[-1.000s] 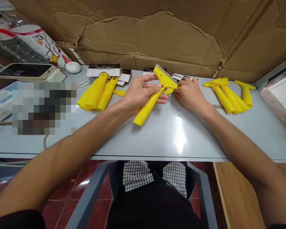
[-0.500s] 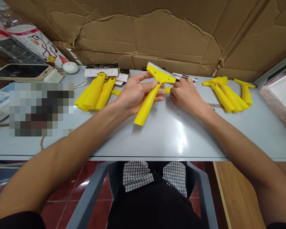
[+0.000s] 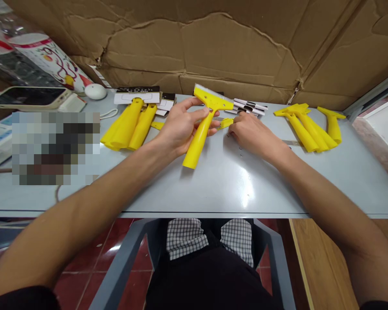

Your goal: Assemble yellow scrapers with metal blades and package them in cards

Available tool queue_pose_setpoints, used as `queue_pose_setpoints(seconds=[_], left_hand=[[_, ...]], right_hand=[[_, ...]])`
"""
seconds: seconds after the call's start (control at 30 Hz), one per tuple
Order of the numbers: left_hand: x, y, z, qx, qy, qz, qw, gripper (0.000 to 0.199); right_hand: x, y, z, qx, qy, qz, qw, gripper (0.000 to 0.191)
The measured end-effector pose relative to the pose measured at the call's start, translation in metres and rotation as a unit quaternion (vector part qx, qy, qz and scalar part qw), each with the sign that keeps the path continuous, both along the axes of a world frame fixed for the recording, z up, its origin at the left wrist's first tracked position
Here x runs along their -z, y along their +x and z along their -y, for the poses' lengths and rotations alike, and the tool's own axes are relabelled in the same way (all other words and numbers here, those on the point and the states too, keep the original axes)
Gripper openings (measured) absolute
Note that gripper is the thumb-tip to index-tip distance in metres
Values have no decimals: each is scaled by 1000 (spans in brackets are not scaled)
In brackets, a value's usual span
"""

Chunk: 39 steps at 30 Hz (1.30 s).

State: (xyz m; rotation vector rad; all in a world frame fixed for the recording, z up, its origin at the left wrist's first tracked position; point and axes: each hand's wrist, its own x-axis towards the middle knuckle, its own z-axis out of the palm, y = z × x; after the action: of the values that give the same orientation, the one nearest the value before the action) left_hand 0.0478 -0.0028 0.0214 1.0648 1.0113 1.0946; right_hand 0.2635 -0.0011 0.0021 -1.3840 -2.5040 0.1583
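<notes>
My left hand (image 3: 180, 125) is closed around the neck of a yellow scraper (image 3: 198, 144), its wide head up and its hollow handle slanting down to the left. A clear strip runs along the top edge of that head. Just right of it, my right hand (image 3: 250, 134) rests low at the tabletop with its fingers drawn together; what is between the fingertips, if anything, is hidden. Small metal screws (image 3: 241, 155) lie beside these fingers. Behind both hands a flat yellow piece (image 3: 226, 123) shows in part.
Yellow handles (image 3: 124, 125) with printed cards (image 3: 137, 97) lie left, more yellow scrapers (image 3: 307, 127) right. White-and-black pieces (image 3: 250, 106) sit at the back near the cardboard (image 3: 233, 51). A phone (image 3: 29, 97) and bottles (image 3: 48, 56) occupy the far left of the grey table (image 3: 194, 196).
The scraper in my left hand has shifted slightly left and its handle is a little more upright. My right hand has drawn slightly down and left, its fingertips now at a screw's spot.
</notes>
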Motion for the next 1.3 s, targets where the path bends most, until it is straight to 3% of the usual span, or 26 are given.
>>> queue_pose_setpoints(seconds=[0.13, 0.3, 0.4, 0.5, 0.63, 0.83, 1.03, 1.2, 1.3], left_hand=[[5, 5, 2, -6, -20, 7, 1000, 27], [13, 20, 19, 14, -55, 20, 998, 23], [16, 27, 30, 38, -31, 25, 999, 23], [16, 29, 37, 39, 2, 22, 999, 25], [12, 28, 42, 43, 43, 1, 998, 27], [14, 30, 47, 74, 84, -9, 994, 30], [16, 32, 50, 80, 83, -16, 993, 23], [11, 33, 53, 86, 67, -16, 994, 21], [10, 34, 54, 91, 24, 23, 995, 22]], right_hand=[[-10, 16, -1, 13, 0, -30, 999, 21], [-40, 47, 10, 49, 10, -162, 985, 20], [-47, 47, 21, 39, -15, -246, 968, 10], [-46, 30, 31, 19, -31, -287, 957, 3], [-40, 10, 33, 19, 11, -286, 958, 6], [-23, 10, 20, 5, 42, -320, 947, 8], [-23, 5, 23, 39, -23, -376, 926, 5], [-20, -1, 24, 63, -104, -459, 880, 16], [-29, 12, 21, 50, -153, -443, 882, 21]])
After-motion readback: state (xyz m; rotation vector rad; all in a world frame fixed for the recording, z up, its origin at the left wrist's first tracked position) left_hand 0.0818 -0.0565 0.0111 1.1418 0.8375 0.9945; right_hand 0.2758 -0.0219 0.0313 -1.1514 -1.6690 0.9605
